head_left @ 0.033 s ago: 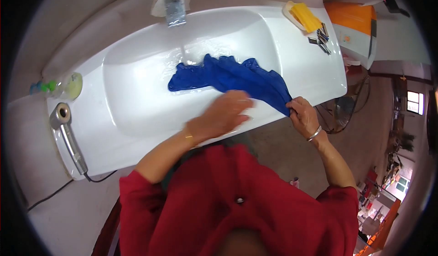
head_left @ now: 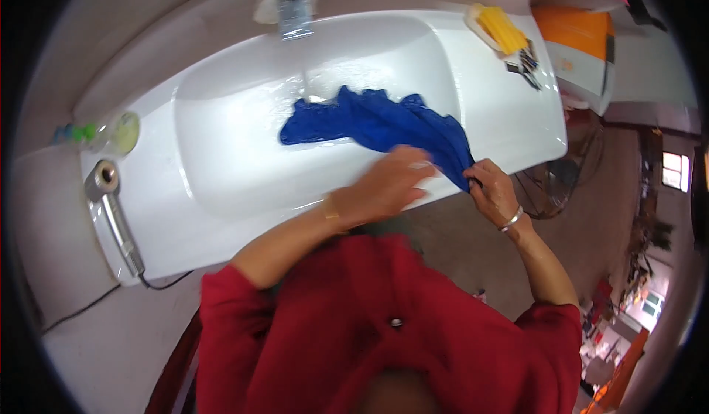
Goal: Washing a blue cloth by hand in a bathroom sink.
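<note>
A wet blue cloth (head_left: 377,122) lies bunched and ruffled in the white sink basin (head_left: 229,178), and one end is drawn up over the near rim. That end is pinched between the thumb and fingers of my right hand (head_left: 493,191). My left hand (head_left: 388,185), slightly blurred, hovers by the cloth's lower edge with its fingers apart and nothing in them. Water runs from the faucet (head_left: 295,16) at the back into the basin just beside the cloth's far edge.
A metal shower head (head_left: 118,222) with a black hose rests on the left ledge, near a clear bottle (head_left: 122,135). On the right ledge are a yellow sponge-like block (head_left: 502,30) in a dish and several small dark items (head_left: 526,65). An orange-and-white box (head_left: 572,33) stands beyond.
My left hand has shifted right, closer to my right hand. The right hand keeps its pinch on the cloth's end. The whole view has moved slightly.
</note>
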Demonstrator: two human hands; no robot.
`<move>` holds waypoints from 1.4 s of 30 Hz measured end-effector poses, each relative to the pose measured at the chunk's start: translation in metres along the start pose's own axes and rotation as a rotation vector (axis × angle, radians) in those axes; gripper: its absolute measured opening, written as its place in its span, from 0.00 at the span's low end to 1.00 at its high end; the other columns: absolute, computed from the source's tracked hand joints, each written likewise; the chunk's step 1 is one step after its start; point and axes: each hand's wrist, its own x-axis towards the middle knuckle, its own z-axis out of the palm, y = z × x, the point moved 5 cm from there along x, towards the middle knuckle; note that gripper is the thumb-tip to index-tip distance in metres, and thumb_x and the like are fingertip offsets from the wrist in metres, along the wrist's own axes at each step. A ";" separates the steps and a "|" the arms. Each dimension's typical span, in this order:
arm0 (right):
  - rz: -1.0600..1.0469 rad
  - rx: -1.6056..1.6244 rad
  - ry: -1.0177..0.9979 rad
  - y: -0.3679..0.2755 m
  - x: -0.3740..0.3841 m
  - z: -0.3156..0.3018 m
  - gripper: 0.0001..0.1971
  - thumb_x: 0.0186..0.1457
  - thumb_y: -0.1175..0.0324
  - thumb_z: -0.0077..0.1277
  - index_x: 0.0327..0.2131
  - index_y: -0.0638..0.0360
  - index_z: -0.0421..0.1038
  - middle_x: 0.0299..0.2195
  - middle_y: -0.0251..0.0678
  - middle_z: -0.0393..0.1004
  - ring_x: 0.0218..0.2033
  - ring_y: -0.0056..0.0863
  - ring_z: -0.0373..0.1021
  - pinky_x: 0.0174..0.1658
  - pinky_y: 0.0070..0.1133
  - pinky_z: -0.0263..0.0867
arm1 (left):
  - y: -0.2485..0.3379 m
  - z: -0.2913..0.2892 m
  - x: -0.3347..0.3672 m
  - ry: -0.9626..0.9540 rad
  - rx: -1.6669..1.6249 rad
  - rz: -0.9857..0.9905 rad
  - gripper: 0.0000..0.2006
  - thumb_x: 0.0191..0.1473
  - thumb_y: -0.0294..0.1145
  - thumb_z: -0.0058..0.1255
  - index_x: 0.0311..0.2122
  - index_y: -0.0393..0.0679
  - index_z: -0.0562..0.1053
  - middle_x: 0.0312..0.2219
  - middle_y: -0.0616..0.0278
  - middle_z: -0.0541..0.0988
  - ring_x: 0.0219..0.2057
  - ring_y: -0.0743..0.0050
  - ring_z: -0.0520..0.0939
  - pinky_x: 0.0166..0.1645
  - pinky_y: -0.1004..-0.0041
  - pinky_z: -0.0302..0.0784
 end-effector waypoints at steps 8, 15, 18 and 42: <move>0.414 0.673 -0.585 0.010 -0.028 0.032 0.08 0.52 0.70 0.45 0.29 0.62 0.73 0.21 0.26 0.70 0.21 0.12 0.62 0.26 0.12 0.58 | 0.003 0.085 0.002 -0.111 0.419 0.095 0.35 0.46 0.51 0.49 0.56 0.41 0.56 0.55 0.56 0.59 0.59 0.57 0.52 0.59 0.54 0.45; 0.360 0.773 -0.296 0.009 0.037 0.006 0.09 0.53 0.69 0.44 0.31 0.63 0.73 0.24 0.28 0.72 0.22 0.12 0.63 0.26 0.12 0.59 | 0.021 0.013 -0.131 0.000 0.581 -0.201 0.35 0.45 0.43 0.51 0.57 0.40 0.54 0.57 0.57 0.56 0.60 0.61 0.53 0.61 0.58 0.45; 0.409 0.836 -0.331 0.009 0.050 0.021 0.09 0.53 0.69 0.44 0.31 0.63 0.73 0.25 0.29 0.72 0.22 0.13 0.63 0.26 0.12 0.59 | 0.026 -0.024 -0.186 -0.033 0.613 -0.476 0.37 0.43 0.42 0.53 0.57 0.42 0.53 0.56 0.58 0.57 0.60 0.61 0.53 0.61 0.54 0.44; 0.490 1.003 -0.126 0.029 0.008 0.023 0.08 0.52 0.70 0.43 0.30 0.62 0.72 0.26 0.30 0.73 0.23 0.13 0.65 0.26 0.12 0.62 | -0.152 -0.250 -0.178 0.815 1.137 -1.105 0.27 0.48 0.39 0.51 0.49 0.34 0.61 0.44 0.50 0.64 0.42 0.51 0.66 0.44 0.62 0.67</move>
